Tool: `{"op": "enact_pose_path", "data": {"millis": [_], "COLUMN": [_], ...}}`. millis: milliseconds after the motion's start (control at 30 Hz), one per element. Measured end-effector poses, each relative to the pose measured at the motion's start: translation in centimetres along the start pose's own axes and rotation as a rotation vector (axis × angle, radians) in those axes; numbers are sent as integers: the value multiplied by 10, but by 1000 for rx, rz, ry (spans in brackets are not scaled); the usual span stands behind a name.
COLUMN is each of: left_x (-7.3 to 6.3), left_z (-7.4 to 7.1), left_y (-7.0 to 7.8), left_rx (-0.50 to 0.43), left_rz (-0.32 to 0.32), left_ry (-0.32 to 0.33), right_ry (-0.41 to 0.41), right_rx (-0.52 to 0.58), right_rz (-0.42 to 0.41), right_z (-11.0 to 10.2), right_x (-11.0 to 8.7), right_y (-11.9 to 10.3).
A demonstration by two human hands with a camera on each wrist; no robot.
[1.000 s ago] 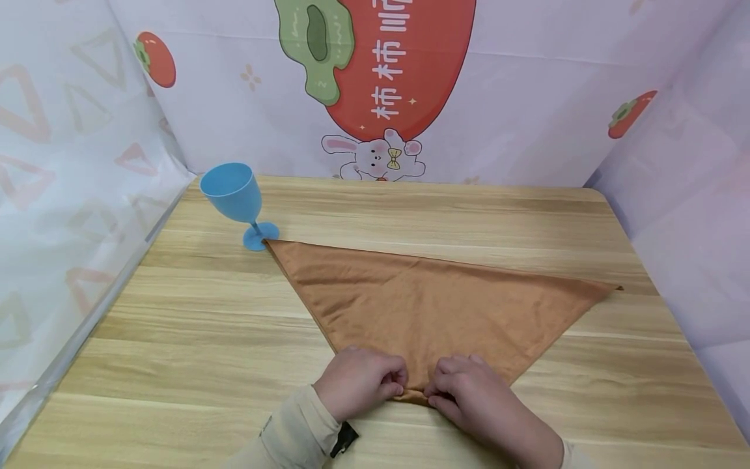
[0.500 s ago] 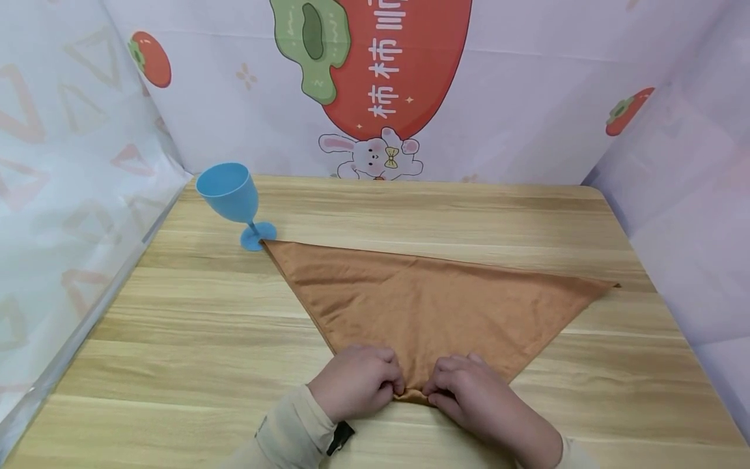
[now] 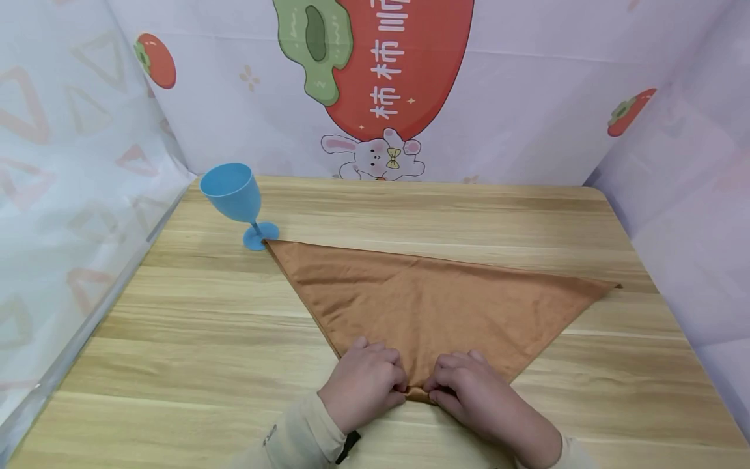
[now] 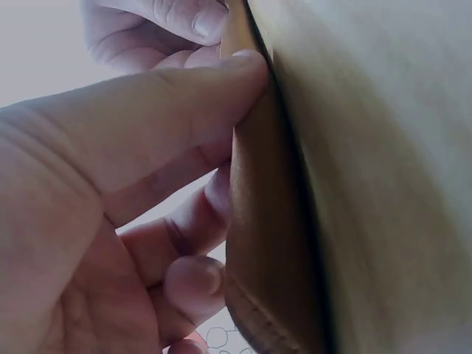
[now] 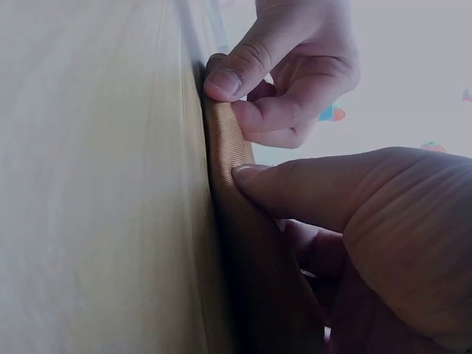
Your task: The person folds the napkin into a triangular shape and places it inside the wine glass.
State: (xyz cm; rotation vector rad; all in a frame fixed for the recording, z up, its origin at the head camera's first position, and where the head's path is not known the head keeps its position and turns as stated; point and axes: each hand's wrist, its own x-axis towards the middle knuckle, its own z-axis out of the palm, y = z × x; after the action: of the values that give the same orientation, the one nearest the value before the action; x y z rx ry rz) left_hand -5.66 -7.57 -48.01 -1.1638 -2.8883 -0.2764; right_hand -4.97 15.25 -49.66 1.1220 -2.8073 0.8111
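Along the near edge of the brown cloth [image 3: 445,306], I see the left hand [image 3: 366,379] and the right hand [image 3: 476,394], each pinching the fabric between thumb and fingers. The cloth lies on the wooden table [image 3: 193,365], one corner by the blue goblet [image 3: 237,200].

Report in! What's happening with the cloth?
Left hand, right hand: both pinch near edge of brown cloth. Rest spread out. Blue goblet crowds its far left corner.
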Motion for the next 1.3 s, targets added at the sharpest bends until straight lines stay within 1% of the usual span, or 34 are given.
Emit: {"op": "enact_pose_path", "data": {"millis": [133, 233, 333, 467, 667, 767, 967, 1300], "left_x": [0, 0, 1, 2, 2, 2, 3, 2], "left_z": [0, 0, -1, 0, 2, 2, -1, -3], "left_y": [0, 0, 0, 0, -1, -1, -1, -2], "left_rx": [-23, -22, -9, -12, -25, -24, -30, -45], "left_rz": [-4, -10, -21, -35, -51, -56, -71, -96], "left_ry": [-3, -4, -16, -26, 3, -7, -82, -80], "right_ry": [56, 99, 124, 120, 114, 126, 127, 121], "right_rx": [-26, -52, -68, -104, -167, -171, -146, -138], "right_rz": [-79, -141, -164, -147, -109, -101, -81, -27], "right_z": [2, 4, 4, 3, 3, 4, 5, 5], "right_x": [1, 3, 3, 3, 5, 5, 5, 4], "right_y": [1, 0, -2, -4, -8, -9, -10, -11]}}
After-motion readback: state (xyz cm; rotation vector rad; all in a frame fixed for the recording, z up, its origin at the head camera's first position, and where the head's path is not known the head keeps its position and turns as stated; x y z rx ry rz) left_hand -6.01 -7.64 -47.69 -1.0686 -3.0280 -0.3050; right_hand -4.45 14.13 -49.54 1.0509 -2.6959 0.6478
